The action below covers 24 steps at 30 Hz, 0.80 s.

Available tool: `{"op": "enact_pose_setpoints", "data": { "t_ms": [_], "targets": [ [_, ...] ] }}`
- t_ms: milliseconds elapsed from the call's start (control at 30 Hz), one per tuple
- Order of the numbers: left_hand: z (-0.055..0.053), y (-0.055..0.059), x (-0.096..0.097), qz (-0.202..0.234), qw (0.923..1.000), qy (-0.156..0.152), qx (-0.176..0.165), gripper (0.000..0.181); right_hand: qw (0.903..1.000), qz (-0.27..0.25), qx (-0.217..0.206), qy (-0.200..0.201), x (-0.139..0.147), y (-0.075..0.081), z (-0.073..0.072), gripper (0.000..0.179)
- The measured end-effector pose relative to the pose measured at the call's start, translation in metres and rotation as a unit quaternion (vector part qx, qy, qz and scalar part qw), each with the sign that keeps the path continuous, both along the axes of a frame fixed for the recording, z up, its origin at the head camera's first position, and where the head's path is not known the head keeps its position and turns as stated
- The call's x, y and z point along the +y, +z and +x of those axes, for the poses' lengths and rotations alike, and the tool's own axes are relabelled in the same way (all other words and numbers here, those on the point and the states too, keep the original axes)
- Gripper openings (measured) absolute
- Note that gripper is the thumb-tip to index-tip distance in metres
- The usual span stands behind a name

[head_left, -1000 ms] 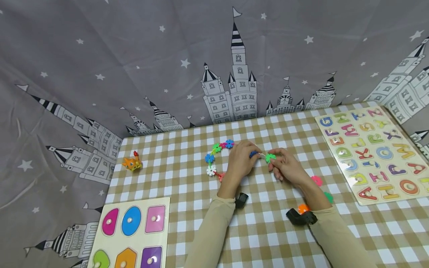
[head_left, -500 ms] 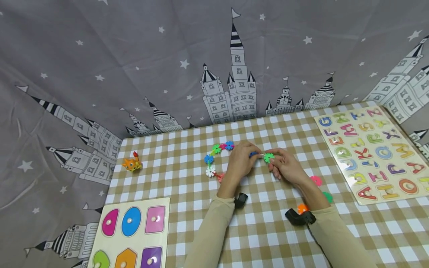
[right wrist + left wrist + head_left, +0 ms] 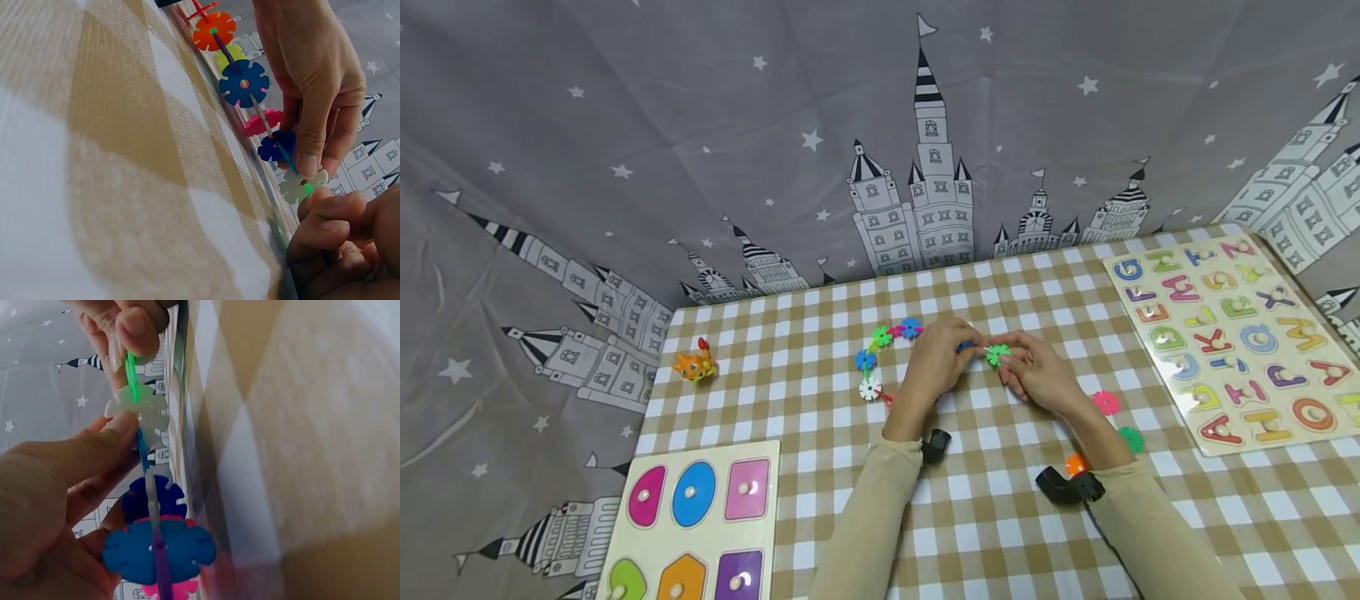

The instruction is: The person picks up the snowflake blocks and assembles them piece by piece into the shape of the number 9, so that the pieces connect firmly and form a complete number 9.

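Note:
My left hand [image 3: 934, 360] pinches a white notched disc [image 3: 155, 417] between thumb and fingers. That disc ends a curved chain of colourful interlocking plastic discs, which includes a blue disc [image 3: 244, 84] and an orange disc [image 3: 215, 31]. My right hand [image 3: 1043, 377] pinches a bright green disc [image 3: 997, 355] by its edge. The green disc stands crosswise against the white one, its edge meeting the white disc's slot; how deep it sits is hard to see. Part of the chain lies under and behind my left hand, hidden in the head view.
Loose pink [image 3: 1106, 403], dark green and orange discs lie near my right forearm on the checked tablecloth [image 3: 985, 517]. An alphabet puzzle board [image 3: 1213, 446] is at right, a shape puzzle board [image 3: 707, 454] at lower left. A small orange toy figure [image 3: 696, 364] stands at left.
My right hand has moved slightly left with the green disc, closer to my left hand. The chain has shifted slightly left. Both hands keep their grips.

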<state>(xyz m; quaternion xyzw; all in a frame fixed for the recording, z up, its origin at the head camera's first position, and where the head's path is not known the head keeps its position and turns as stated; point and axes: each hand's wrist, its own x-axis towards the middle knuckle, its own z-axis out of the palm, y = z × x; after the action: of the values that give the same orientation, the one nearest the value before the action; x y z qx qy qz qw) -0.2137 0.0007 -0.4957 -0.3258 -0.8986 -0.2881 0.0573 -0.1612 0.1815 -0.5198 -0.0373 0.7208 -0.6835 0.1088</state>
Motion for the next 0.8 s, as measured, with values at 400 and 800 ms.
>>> {"op": "enact_pose_setpoints", "data": {
  "t_ms": [400, 800],
  "targets": [
    [0.0, 0.001, -0.002, -0.027, 0.9984, 0.017, -0.047, 0.013, 0.9177, 0.362, 0.149, -0.065, 0.014, 0.024, 0.039, 0.074],
    [0.002, 0.001, 0.001, -0.037, 0.9977, 0.014, -0.056, 0.013, 0.9104, 0.37, 0.124, 0.137, 0.078, 0.005, 0.083, 0.143]
  ]
}}
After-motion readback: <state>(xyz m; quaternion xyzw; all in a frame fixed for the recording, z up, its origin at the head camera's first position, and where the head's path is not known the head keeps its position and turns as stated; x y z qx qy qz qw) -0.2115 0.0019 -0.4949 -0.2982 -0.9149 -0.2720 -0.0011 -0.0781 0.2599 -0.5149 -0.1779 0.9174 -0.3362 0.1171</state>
